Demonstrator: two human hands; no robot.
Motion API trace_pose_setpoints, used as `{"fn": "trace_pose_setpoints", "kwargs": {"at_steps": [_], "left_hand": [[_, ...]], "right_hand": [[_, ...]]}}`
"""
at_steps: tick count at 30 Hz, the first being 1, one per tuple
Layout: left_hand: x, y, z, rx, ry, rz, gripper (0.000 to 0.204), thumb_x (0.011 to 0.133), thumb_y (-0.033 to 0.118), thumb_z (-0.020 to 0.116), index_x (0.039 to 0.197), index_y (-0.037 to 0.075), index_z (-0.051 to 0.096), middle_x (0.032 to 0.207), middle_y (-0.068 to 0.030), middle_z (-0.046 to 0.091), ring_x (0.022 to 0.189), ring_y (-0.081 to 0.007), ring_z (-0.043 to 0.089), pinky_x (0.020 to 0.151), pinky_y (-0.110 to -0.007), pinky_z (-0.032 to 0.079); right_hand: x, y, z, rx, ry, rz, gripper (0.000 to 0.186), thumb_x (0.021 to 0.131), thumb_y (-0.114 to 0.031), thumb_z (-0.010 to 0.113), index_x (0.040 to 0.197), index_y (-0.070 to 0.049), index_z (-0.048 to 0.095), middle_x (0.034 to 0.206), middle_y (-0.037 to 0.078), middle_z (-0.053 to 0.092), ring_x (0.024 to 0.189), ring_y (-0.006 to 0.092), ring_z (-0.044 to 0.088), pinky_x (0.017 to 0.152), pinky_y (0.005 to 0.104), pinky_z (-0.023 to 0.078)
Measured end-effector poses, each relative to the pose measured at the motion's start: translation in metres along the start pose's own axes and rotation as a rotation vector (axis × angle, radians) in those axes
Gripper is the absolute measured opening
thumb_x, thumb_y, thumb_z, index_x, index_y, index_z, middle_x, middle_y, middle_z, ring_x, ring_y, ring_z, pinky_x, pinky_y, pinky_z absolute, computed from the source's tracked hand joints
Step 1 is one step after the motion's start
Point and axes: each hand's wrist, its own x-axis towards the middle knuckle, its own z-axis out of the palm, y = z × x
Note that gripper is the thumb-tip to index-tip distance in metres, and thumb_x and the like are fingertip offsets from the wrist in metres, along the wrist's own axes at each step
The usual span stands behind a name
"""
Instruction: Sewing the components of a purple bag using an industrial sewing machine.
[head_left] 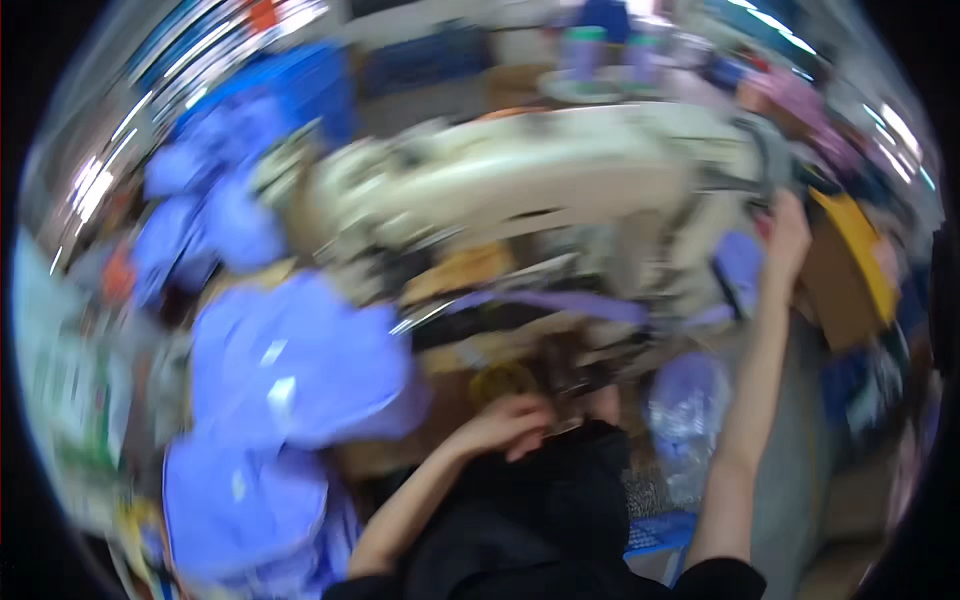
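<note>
The picture is smeared by motion. My left hand (512, 424) is in front of my black clothing at the near edge of the work table, its fingers curled in; what they hold, if anything, is hidden. My right arm stretches far to the right, and my right hand (788, 238) is up beside the right end of a cream sewing machine (560, 170), close to a small reddish spot. Its fingers are too blurred to read. A thin purple strip (570, 300) lies across the table below the machine's arm.
Periwinkle fabric pieces (300, 370) are heaped on my left, with more (235, 225) beyond. A blue crate (310, 90) stands at the far left. To the right are a brown box with a yellow edge (850, 265) and a clear plastic bag with purple contents (690, 410).
</note>
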Motion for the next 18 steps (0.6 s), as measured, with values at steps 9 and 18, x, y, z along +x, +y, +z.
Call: {"fn": "trace_pose_setpoints", "kwargs": {"at_steps": [9, 18], "left_hand": [[-0.078, -0.066, -0.105, 0.334, 0.982, 0.307, 0.05, 0.097, 0.025, 0.047, 0.145, 0.009, 0.044, 0.144, -0.0135, 0.049, 0.137, -0.0286, 0.04, 0.117, -0.047, 0.023], [-0.038, -0.001, -0.083, 0.312, 0.655, 0.487, 0.048, 0.099, 0.024, 0.045, 0.144, 0.008, 0.043, 0.139, -0.0165, 0.052, 0.13, -0.0304, 0.047, 0.115, -0.045, 0.027]], "right_hand": [[-0.242, -0.083, 0.062, 0.14, -0.416, -0.352, 0.011, 0.086, -0.015, 0.061, 0.093, -0.008, 0.065, 0.078, 0.006, 0.062, 0.064, 0.0227, 0.059, 0.06, 0.0314, 0.049], [-0.417, -0.065, 0.217, -0.45, -0.643, -0.141, 0.025, 0.078, -0.013, 0.063, 0.097, 0.0, 0.055, 0.099, 0.02, 0.059, 0.087, 0.0382, 0.06, 0.072, 0.0453, 0.049]]}}
